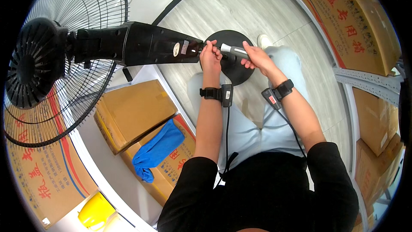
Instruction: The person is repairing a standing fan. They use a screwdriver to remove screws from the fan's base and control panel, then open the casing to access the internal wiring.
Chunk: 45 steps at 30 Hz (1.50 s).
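Observation:
A black standing fan [163, 45] reaches in from the left, with its round black base [240, 71] on the floor beyond my knees. My left hand [210, 56] is at the lower end of the fan's black column, fingers curled and pinched together. What they grip, if anything, is hidden. My right hand [257, 58] is closed around a grey cylindrical tool [237, 51] with a flared whitish end. That end points left, close to my left fingertips and the column. The tool's exact kind is not clear.
The wire fan guard [92, 0] fills the upper left. Below it stand cardboard boxes [133, 107], a blue cloth [159, 148] and a yellow object [96, 212]. At right, a metal shelf [365, 81] holds more boxes [343, 17]. Cables hang from both wrist straps.

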Each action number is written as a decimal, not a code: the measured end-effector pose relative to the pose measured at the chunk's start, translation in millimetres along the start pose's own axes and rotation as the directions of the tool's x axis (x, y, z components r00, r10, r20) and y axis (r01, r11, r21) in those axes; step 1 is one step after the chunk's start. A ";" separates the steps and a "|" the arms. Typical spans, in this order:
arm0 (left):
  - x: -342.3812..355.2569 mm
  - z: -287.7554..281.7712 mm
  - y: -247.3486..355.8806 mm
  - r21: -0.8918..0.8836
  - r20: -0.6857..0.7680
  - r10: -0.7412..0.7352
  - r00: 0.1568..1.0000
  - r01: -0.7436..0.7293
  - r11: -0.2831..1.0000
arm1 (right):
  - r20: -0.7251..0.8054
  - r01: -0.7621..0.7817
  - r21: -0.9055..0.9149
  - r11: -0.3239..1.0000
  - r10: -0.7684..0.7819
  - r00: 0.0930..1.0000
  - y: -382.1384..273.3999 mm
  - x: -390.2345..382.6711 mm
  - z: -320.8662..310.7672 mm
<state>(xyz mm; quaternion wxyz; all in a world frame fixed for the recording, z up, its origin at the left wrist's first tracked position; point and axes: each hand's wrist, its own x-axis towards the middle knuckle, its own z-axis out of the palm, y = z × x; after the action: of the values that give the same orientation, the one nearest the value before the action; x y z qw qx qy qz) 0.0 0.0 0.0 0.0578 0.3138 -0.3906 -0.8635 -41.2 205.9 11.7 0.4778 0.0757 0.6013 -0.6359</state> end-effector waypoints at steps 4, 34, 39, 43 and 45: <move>-4.3 6.3 6.9 0.063 -0.097 -0.054 0.994 0.060 0.996 | -0.133 0.455 -0.299 0.839 -0.509 0.850 7.2 1.6 8.7; -5.1 -1.6 4.9 0.061 -0.011 -0.081 0.997 0.082 0.995 | -0.098 0.103 0.124 0.987 -0.091 0.991 -6.6 -10.2 10.0; -11.8 14.6 7.8 0.074 -0.091 -0.108 0.990 0.115 0.991 | -0.095 0.552 -0.164 0.818 -0.570 0.816 10.1 -3.3 5.7; -6.1 7.3 2.8 0.131 -0.128 -0.074 0.989 0.091 0.987 | -0.043 0.709 -0.376 0.597 -0.775 0.630 11.6 -0.5 6.5; -4.1 0.8 2.8 0.127 -0.086 -0.050 0.995 0.061 0.990 | -0.120 0.615 -0.184 0.767 -0.639 0.760 6.7 -5.7 9.8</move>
<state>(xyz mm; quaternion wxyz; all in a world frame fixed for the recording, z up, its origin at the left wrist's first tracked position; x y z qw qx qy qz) 2.4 0.0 4.4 0.0295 0.3632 -0.4343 -0.8238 -28.8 201.8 13.5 0.1862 -0.1067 0.6726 -0.7082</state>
